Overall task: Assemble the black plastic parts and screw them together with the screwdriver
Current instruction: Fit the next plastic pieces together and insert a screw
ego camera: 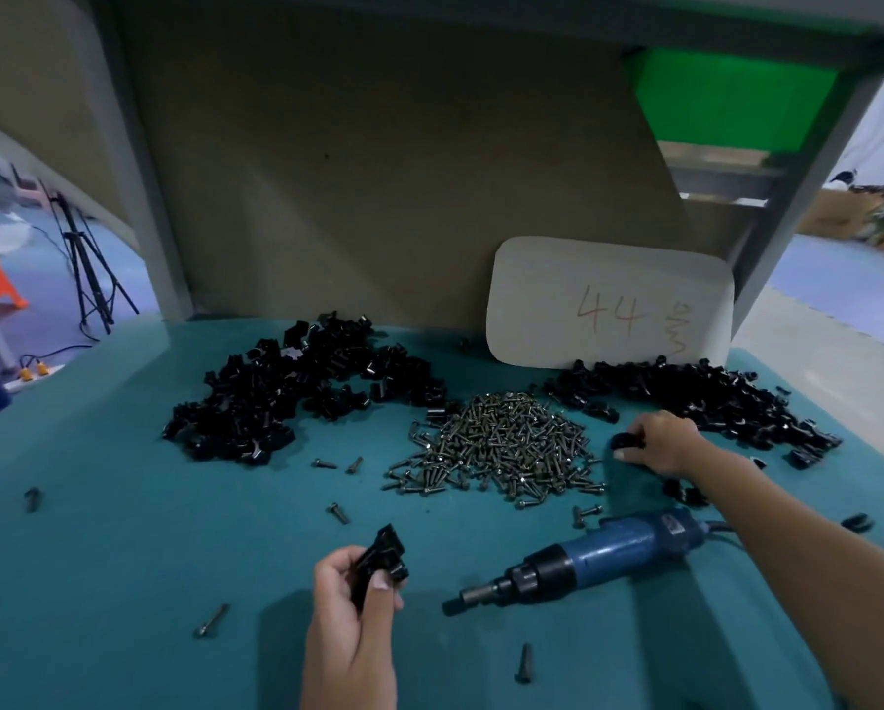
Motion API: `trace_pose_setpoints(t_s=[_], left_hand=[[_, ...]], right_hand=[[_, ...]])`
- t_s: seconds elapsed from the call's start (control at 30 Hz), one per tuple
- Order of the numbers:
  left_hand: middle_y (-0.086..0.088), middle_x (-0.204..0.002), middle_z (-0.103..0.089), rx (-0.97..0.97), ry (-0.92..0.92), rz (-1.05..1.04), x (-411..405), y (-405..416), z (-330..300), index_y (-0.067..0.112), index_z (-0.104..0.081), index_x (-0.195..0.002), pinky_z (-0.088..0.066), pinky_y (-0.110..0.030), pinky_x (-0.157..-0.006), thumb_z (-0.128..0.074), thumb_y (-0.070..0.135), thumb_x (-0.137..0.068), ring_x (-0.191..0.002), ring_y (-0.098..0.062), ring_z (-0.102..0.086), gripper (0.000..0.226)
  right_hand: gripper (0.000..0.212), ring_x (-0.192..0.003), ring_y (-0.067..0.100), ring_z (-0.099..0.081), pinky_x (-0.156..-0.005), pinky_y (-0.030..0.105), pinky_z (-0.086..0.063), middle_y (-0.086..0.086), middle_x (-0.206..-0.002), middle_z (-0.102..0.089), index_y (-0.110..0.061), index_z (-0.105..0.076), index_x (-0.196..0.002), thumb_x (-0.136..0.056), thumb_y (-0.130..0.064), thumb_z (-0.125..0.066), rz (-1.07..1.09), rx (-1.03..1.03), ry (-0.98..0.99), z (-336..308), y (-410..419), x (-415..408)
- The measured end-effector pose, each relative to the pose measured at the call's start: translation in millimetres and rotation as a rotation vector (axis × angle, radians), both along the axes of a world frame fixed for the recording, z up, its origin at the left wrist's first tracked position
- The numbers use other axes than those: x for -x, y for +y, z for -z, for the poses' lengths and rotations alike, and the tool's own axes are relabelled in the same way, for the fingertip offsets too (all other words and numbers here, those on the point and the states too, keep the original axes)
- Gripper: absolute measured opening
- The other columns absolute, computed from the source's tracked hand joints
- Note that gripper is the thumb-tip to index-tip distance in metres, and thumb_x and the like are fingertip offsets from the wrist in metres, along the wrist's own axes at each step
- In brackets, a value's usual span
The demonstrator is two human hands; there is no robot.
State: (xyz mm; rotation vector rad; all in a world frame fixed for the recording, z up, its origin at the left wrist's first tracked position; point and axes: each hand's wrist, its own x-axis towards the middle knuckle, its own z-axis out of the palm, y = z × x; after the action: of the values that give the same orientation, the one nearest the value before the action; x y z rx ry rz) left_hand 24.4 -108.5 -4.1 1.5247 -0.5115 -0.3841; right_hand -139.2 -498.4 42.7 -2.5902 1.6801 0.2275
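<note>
Part-gathering step: left hand (350, 602) pinches one black part (381, 558); right hand (658, 443) grips a second part (627, 441) beside the far-right pile (711, 402). Next: mate both, add screw.

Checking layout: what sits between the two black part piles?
In the head view, the screw pile lies between the left pile and right pile, on the teal mat.

Blk parts (380, 561), blue screwdriver (583, 558) flat.

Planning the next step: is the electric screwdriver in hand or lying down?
Lying down: the electric screwdriver rests on the green mat, neither hand touching it.
</note>
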Motion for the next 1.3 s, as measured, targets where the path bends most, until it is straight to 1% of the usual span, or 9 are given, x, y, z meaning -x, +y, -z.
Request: trace_pose_setpoints(t_s=[0.1,0.17,0.23,0.33,0.5,0.67,0.9,1.03,1.3], left_hand=[[0.01,-0.083,-0.071,0.004,-0.007,0.034,0,0,3,0.027,-0.051,-0.104,-0.048,-0.048,-0.076,-0.048,0.01,-0.102,-0.07,-0.01,-0.062,0.017],[0.01,-0.079,-0.069,0.023,0.005,0.052,0,0,3,0.028,-0.052,-0.104,-0.047,-0.047,-0.076,-0.046,0.01,-0.103,-0.074,-0.018,-0.06,0.02],[0.011,-0.077,-0.068,0.067,0.031,0.069,2,2,1,0.036,-0.057,-0.103,-0.045,-0.045,-0.073,-0.048,0.018,-0.102,-0.074,-0.022,-0.058,0.02],[0.016,-0.086,-0.069,0.101,0.018,0.135,4,6,-3,0.052,-0.061,-0.099,-0.045,-0.038,-0.078,-0.045,0.031,-0.085,-0.075,-0.007,-0.06,0.03],[0.017,-0.098,-0.067,0.179,-0.096,0.259,7,15,-5,0.048,-0.061,-0.108,-0.045,-0.014,-0.077,-0.05,0.04,-0.089,-0.083,-0.002,-0.06,0.024],[0.014,-0.103,-0.065,0.182,-0.17,0.34,7,14,-1,0.046,-0.057,-0.12,-0.046,-0.014,-0.082,-0.054,0.047,-0.09,-0.093,-0.004,-0.061,0.03],[0.017,-0.109,-0.068,0.154,-0.184,0.353,7,12,-1,0.048,-0.058,-0.123,-0.047,-0.016,-0.085,-0.061,0.052,-0.089,-0.097,-0.004,-0.063,0.034],[0.017,-0.123,-0.068,0.12,-0.157,0.393,7,12,-1,0.049,-0.06,-0.126,-0.046,-0.015,-0.092,-0.061,0.072,-0.084,-0.113,-0.004,-0.064,0.048],[0.018,-0.093,-0.064,0.137,-0.144,0.407,7,10,2,0.055,-0.051,-0.136,-0.048,-0.015,-0.077,-0.048,0.054,-0.096,-0.082,-0.004,-0.06,0.04]], right_hand=[[0.046,-0.121,0.026,-0.047,-0.103,0.038,-0.038,0.005,-0.128,-0.055,-0.021,-0.057,-0.132,-0.098,-0.052,-0.054,-0.033,0.098,-0.087,-13,24,-1],[0.049,-0.111,0.02,-0.058,-0.09,0.029,-0.048,-0.002,-0.115,-0.063,-0.019,-0.059,-0.127,-0.093,-0.054,-0.056,-0.083,0.091,-0.425,-31,64,-8],[0.05,-0.087,0.005,-0.065,-0.07,0.017,-0.052,-0.014,-0.094,-0.069,-0.026,-0.064,-0.114,-0.081,-0.064,-0.057,-0.201,-0.11,-0.846,-46,131,-12],[0.051,-0.07,0.005,-0.065,-0.062,0.017,-0.053,-0.001,-0.091,-0.074,-0.037,-0.073,-0.108,-0.072,-0.072,-0.069,-0.255,-0.644,-1.246,-35,244,-11],[0.03,-0.066,0.017,-0.063,-0.051,0.025,-0.047,0.017,-0.097,-0.074,-0.01,-0.074,-0.1,-0.076,-0.027,-0.081,-0.084,-1.099,-1.634,4,316,-28],[0.048,-0.066,0.015,-0.064,-0.056,0.023,-0.05,0.012,-0.096,-0.074,-0.005,-0.064,-0.11,-0.073,-0.034,-0.075,-0.074,-0.899,-1.659,10,310,-24],[0.036,-0.064,0.011,-0.059,-0.057,0.023,-0.051,-0.006,-0.079,-0.06,-0.043,-0.068,-0.119,-0.083,-0.04,-0.066,-0.17,-0.744,-1.533,12,310,-19],[0.04,-0.063,0.011,-0.053,-0.055,0.023,-0.046,-0.004,-0.079,-0.061,-0.042,-0.069,-0.12,-0.082,-0.052,-0.061,-0.108,-0.866,-1.558,9,311,-20],[0.034,-0.065,0.012,-0.055,-0.054,0.024,-0.042,0.002,-0.083,-0.064,-0.029,-0.069,-0.118,-0.085,-0.035,-0.065,-0.002,-1.166,-1.675,7,306,-17]])
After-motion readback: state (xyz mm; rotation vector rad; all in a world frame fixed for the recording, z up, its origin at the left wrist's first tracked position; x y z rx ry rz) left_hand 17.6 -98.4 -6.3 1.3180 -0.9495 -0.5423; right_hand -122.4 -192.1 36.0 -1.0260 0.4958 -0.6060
